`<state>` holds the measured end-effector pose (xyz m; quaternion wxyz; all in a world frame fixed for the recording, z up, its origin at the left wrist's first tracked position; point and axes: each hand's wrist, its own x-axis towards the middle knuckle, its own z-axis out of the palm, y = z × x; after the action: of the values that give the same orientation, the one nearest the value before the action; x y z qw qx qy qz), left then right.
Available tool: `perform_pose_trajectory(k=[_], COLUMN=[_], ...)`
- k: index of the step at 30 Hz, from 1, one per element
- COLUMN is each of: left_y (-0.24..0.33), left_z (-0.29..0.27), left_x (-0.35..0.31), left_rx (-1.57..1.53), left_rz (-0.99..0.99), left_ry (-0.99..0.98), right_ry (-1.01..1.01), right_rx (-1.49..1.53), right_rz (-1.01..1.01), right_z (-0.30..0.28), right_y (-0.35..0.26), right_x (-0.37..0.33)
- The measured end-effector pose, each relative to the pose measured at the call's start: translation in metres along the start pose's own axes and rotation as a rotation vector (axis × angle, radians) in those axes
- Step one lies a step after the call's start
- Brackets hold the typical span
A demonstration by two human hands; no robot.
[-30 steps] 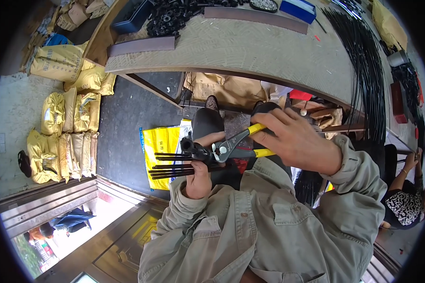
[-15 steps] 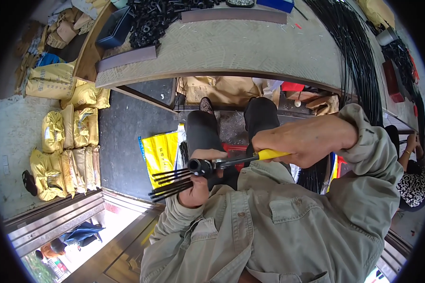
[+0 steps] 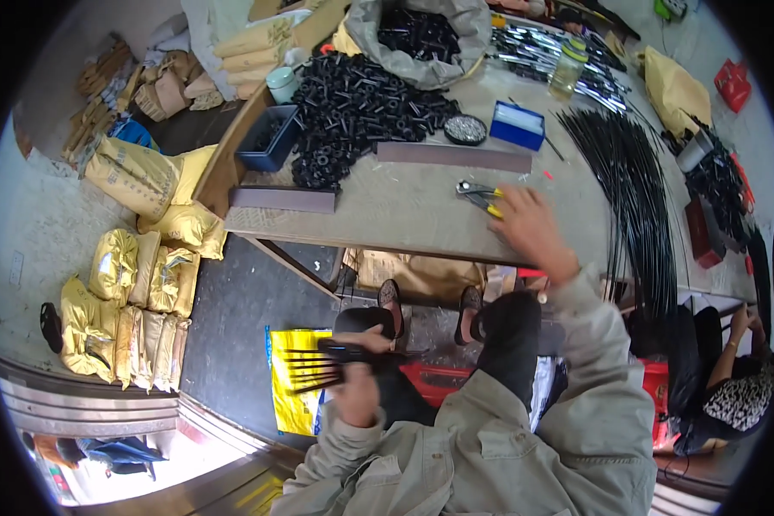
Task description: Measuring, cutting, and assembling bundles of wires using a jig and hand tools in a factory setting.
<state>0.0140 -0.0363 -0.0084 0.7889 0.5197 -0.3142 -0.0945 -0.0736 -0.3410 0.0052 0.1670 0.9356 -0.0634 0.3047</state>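
Observation:
My left hand [image 3: 359,391] is above my lap, its fingers closed round several thin black rods [image 3: 305,370]. They fan out to the left, and a dark fitting [image 3: 342,350] sits between the fingers, blurred. My right hand [image 3: 531,225] reaches forward over the near part of the table [image 3: 370,219]. Its fingers are on the yellow handles of a pair of pliers [image 3: 477,194], whose metal jaws point left at the tabletop. Motion smears this hand a little.
A heap of black fittings [image 3: 361,112] covers the table's back left, by a blue bin [image 3: 268,138]. Beyond are a round dish [image 3: 465,130], a blue box [image 3: 518,125] and a jar [image 3: 568,69]. Long black rods [image 3: 632,189] hang over the right edge. Another person [image 3: 731,370] sits at right.
My right hand has carried the pliers from the fitting at my lap forward onto the table. My left hand still holds the rods. The view has tilted up, showing more of the table.

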Motion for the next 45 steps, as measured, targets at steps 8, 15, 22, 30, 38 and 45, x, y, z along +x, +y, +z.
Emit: perform_pose_trajectory(k=[8,15,22,30,38,45], left_y=[-0.004,-0.061,0.010,0.021,0.036,0.013], left_z=[-0.070,0.001,0.020,0.026,0.037,-0.011], left_x=[0.053,-0.012,0.034,0.023,0.033,0.051], left_rx=[-0.908,-0.394,0.028,0.221,0.037,-0.402], left_rz=[-0.176,-1.182,-0.234,-0.098,-0.246,-0.386], left_ry=[0.404,-0.160,-0.409,-0.328,-0.147,-0.378], right_ry=[-0.331,0.584,-0.208,0.280,0.209,-0.624], right_rx=[1.287,1.965,1.879,2.083,1.838,1.962], right_rz=[0.242,0.594,0.503,0.820,0.661,0.148], right_z=[-0.040,-0.026,0.024,-0.043,-0.055,-0.030], right_y=[-0.176,-0.126,-0.191,-0.181,-0.156,-0.097], right_x=[-0.059,-0.029,-0.066,-0.011,0.006,0.072])
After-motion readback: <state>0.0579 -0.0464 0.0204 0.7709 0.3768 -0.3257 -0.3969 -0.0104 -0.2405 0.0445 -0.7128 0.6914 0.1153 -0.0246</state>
